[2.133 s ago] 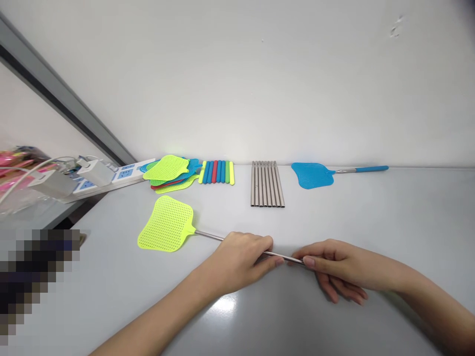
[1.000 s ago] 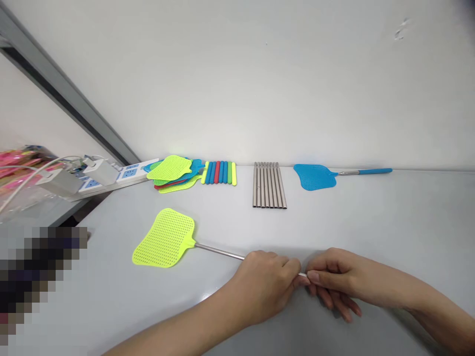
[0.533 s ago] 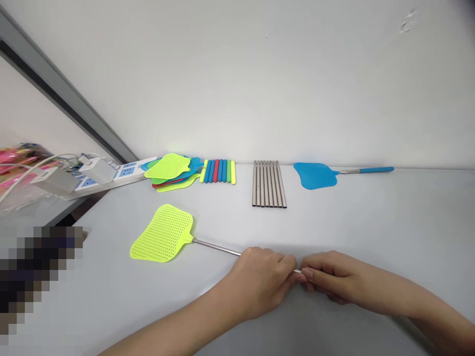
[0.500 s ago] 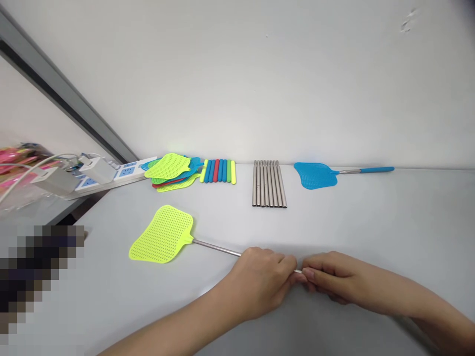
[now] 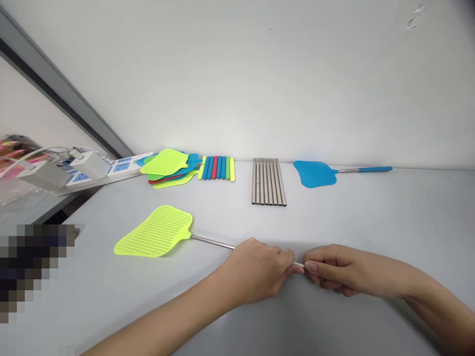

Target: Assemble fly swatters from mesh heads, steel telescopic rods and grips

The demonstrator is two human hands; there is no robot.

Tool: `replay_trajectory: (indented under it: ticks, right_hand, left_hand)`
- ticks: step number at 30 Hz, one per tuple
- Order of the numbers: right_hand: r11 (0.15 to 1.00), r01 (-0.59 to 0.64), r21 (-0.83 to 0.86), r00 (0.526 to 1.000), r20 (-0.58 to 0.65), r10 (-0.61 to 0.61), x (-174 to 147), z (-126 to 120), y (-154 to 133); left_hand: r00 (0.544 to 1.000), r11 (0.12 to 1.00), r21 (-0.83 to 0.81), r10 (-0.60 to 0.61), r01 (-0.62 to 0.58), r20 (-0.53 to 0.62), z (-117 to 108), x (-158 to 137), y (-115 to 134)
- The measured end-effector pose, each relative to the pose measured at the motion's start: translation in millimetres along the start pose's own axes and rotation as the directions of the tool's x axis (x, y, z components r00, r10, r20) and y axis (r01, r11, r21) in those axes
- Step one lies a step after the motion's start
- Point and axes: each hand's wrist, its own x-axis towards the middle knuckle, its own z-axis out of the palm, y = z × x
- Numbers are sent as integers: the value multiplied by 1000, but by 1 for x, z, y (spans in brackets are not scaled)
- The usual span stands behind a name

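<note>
A yellow-green fly swatter (image 5: 156, 232) with a thin metal rod (image 5: 211, 242) lies low over the grey table (image 5: 371, 222). My left hand (image 5: 256, 272) is closed around the rod near its free end. My right hand (image 5: 334, 269) pinches the rod's tip between thumb and forefinger, and the two hands nearly touch. The mesh head points left, tilted slightly. Most of the rod under my left hand is hidden.
Against the wall lie a pile of coloured swatter heads (image 5: 168, 167), a row of coloured foam grips (image 5: 217, 168), several metal rods (image 5: 267, 182) and a finished blue fly swatter (image 5: 326, 173). A white power strip with plugs (image 5: 92, 168) sits at the left.
My hands have closed together along the rod, so less of it shows between them. The mesh head has shifted left and tilted flatter.
</note>
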Motion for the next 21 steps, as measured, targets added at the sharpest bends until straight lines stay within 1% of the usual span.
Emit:
replay_trajectory:
  ticks: [5, 10, 15, 21]
  right_hand:
    - [1000, 19, 12, 1000, 16, -19, 2, -5, 5]
    - [998, 45, -38, 998, -30, -46, 5, -5, 4]
    - [995, 57, -85, 997, -51, -61, 4, -5, 3]
    - [996, 66, -57, 996, -54, -69, 1, -5, 6]
  left_hand:
    - [1000, 1000, -10, -1, 1, 10, -3, 1, -3]
    - [1000, 1000, -15, 2, -2, -3, -3, 1, -10]
    - [1000, 1000, -22, 9, -8, 14, -7, -1, -17]
    - [1000, 998, -59, 6, -5, 27, -13, -5, -26]
